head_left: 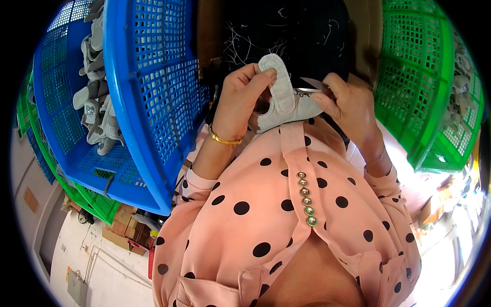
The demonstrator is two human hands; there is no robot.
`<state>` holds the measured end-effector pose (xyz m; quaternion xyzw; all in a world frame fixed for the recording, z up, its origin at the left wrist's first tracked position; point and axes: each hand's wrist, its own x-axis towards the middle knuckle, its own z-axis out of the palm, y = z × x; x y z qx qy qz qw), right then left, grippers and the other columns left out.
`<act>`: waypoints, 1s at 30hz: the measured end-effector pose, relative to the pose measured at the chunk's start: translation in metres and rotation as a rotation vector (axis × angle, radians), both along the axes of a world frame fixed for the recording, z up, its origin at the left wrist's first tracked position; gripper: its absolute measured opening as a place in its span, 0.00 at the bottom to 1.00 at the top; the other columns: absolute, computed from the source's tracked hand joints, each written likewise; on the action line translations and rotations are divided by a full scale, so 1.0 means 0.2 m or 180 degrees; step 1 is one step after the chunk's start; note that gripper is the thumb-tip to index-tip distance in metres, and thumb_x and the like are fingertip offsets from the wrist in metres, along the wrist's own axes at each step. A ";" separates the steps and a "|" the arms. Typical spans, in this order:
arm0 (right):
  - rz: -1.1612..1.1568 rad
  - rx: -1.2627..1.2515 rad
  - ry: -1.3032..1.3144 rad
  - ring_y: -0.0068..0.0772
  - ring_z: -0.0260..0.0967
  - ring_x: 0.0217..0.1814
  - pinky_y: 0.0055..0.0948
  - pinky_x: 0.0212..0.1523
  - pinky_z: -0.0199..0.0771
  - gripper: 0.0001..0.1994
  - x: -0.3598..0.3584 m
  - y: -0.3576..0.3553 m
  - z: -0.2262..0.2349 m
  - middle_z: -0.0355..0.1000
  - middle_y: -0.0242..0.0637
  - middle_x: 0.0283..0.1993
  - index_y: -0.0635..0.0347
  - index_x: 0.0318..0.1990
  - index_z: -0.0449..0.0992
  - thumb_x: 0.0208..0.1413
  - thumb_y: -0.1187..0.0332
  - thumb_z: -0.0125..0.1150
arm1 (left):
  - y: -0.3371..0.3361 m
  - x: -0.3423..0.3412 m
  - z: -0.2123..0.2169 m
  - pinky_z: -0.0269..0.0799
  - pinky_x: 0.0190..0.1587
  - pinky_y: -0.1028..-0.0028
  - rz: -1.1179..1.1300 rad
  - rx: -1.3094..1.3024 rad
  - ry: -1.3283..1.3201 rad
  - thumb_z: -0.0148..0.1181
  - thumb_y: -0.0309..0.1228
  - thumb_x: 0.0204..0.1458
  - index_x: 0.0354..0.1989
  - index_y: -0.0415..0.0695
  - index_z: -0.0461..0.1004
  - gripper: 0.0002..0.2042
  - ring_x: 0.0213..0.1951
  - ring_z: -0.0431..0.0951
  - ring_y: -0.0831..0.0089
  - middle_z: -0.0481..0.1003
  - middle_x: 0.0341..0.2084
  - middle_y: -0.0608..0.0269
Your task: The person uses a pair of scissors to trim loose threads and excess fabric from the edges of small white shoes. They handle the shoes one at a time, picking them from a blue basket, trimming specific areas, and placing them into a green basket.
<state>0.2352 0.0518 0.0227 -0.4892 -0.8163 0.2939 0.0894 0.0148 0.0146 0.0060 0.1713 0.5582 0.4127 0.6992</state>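
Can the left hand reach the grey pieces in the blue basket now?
Probably not directly: the left hand pinches a pale fabric piece, and the blue basket wall stands before the grey pieces.

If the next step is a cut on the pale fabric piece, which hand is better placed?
Probably the right hand: it holds the scissors, whose blades are close to the pale fabric piece. The left hand pinches this piece, so it seems better suited to steadying.
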 end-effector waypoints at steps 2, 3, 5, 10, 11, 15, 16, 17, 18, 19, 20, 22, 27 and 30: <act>0.0138 0.0176 -0.0259 0.38 0.69 0.18 0.31 0.17 0.63 0.23 -0.01 -0.02 -0.01 0.67 0.37 0.15 0.56 0.24 0.68 0.55 0.44 0.58 | -0.01 0.00 -0.01 0.52 0.19 0.89 -0.0004 0.0069 0.0050 0.59 0.35 0.57 0.30 0.44 0.76 0.08 0.17 0.64 0.92 0.73 0.19 0.75; 0.0162 0.0293 -0.0301 0.38 0.68 0.17 0.31 0.16 0.62 0.23 -0.01 -0.02 -0.01 0.66 0.36 0.15 0.55 0.24 0.68 0.55 0.44 0.58 | -0.01 0.01 -0.01 0.53 0.19 0.89 0.0003 0.0064 0.0040 0.59 0.35 0.57 0.30 0.44 0.76 0.08 0.17 0.64 0.92 0.74 0.19 0.75; 0.0215 0.0527 -0.0383 0.36 0.67 0.16 0.30 0.15 0.61 0.23 -0.03 -0.02 -0.02 0.64 0.35 0.13 0.55 0.23 0.67 0.54 0.44 0.58 | 0.00 0.01 -0.01 0.53 0.19 0.89 0.0023 0.0055 0.0021 0.59 0.35 0.56 0.30 0.45 0.76 0.08 0.17 0.64 0.92 0.74 0.19 0.74; 0.0288 0.0725 -0.0393 0.36 0.64 0.15 0.30 0.14 0.60 0.23 -0.06 -0.01 -0.03 0.62 0.34 0.12 0.54 0.22 0.66 0.54 0.45 0.59 | 0.00 0.00 -0.01 0.53 0.19 0.89 0.0023 0.0074 0.0066 0.60 0.35 0.56 0.29 0.45 0.76 0.08 0.17 0.66 0.92 0.74 0.19 0.73; 0.0313 0.0752 -0.0434 0.35 0.64 0.15 0.30 0.15 0.60 0.23 -0.07 -0.01 -0.03 0.62 0.34 0.12 0.54 0.22 0.66 0.54 0.45 0.59 | 0.00 0.00 -0.01 0.53 0.19 0.89 0.0032 0.0073 0.0085 0.60 0.35 0.56 0.29 0.45 0.76 0.08 0.18 0.66 0.92 0.74 0.19 0.73; 0.0378 0.0930 -0.0431 0.34 0.64 0.15 0.30 0.16 0.60 0.22 -0.07 -0.01 -0.04 0.61 0.32 0.12 0.53 0.22 0.66 0.54 0.47 0.60 | 0.00 -0.01 0.00 0.66 0.27 0.85 0.0022 0.0013 -0.0049 0.60 0.32 0.56 0.29 0.41 0.76 0.08 0.22 0.71 0.85 0.76 0.23 0.69; 0.0392 0.0978 -0.0425 0.34 0.65 0.16 0.30 0.16 0.61 0.21 -0.07 -0.01 -0.04 0.61 0.32 0.12 0.53 0.22 0.66 0.53 0.47 0.60 | 0.00 -0.01 0.00 0.66 0.26 0.85 0.0018 0.0013 -0.0057 0.60 0.32 0.56 0.29 0.41 0.76 0.08 0.22 0.72 0.85 0.76 0.23 0.69; 0.0404 0.1025 -0.0420 0.33 0.65 0.16 0.30 0.16 0.61 0.21 -0.07 -0.01 -0.04 0.61 0.32 0.12 0.53 0.22 0.65 0.53 0.47 0.61 | 0.00 -0.01 0.00 0.66 0.26 0.85 0.0013 0.0013 -0.0065 0.60 0.32 0.56 0.29 0.41 0.76 0.08 0.22 0.72 0.85 0.77 0.23 0.68; 0.0412 0.1070 -0.0413 0.33 0.65 0.16 0.30 0.16 0.61 0.21 -0.08 0.00 -0.04 0.61 0.32 0.13 0.53 0.21 0.66 0.53 0.48 0.61 | 0.00 -0.01 0.00 0.66 0.26 0.85 0.0012 0.0002 -0.0088 0.60 0.32 0.56 0.29 0.40 0.76 0.08 0.22 0.72 0.85 0.77 0.23 0.68; 0.0420 0.1115 -0.0408 0.33 0.65 0.16 0.30 0.17 0.61 0.21 -0.08 0.00 -0.03 0.61 0.32 0.13 0.53 0.21 0.66 0.53 0.48 0.61 | 0.00 -0.01 0.00 0.66 0.26 0.85 0.0010 -0.0008 -0.0112 0.60 0.32 0.56 0.30 0.40 0.76 0.08 0.22 0.72 0.85 0.77 0.23 0.68; 0.0427 0.1161 -0.0402 0.34 0.65 0.17 0.31 0.17 0.61 0.21 -0.08 0.00 -0.03 0.61 0.32 0.13 0.53 0.21 0.66 0.53 0.48 0.61 | 0.00 -0.01 0.00 0.66 0.26 0.85 0.0007 -0.0018 -0.0135 0.60 0.32 0.56 0.30 0.40 0.76 0.08 0.22 0.72 0.84 0.77 0.24 0.68; 0.0472 0.1190 -0.0416 0.34 0.65 0.17 0.31 0.17 0.61 0.21 -0.09 0.01 -0.01 0.61 0.32 0.13 0.53 0.21 0.65 0.52 0.49 0.62 | 0.00 -0.01 -0.01 0.67 0.25 0.84 0.0030 -0.0030 -0.0124 0.60 0.32 0.56 0.30 0.40 0.76 0.08 0.21 0.72 0.84 0.77 0.24 0.67; 0.0225 0.0251 -0.0128 0.37 0.68 0.19 0.32 0.20 0.65 0.20 -0.06 0.02 -0.01 0.67 0.34 0.17 0.57 0.24 0.68 0.54 0.50 0.62 | 0.00 -0.01 0.01 0.67 0.26 0.84 -0.0051 -0.0062 -0.0011 0.60 0.31 0.55 0.30 0.40 0.77 0.08 0.22 0.72 0.84 0.77 0.24 0.67; -0.0367 -0.0812 0.0659 0.37 0.71 0.22 0.29 0.24 0.68 0.20 -0.04 0.05 -0.05 0.71 0.37 0.21 0.61 0.32 0.71 0.54 0.50 0.64 | -0.01 0.00 0.01 0.68 0.27 0.85 -0.0016 0.0006 0.0039 0.61 0.31 0.55 0.30 0.40 0.77 0.07 0.23 0.72 0.85 0.77 0.24 0.67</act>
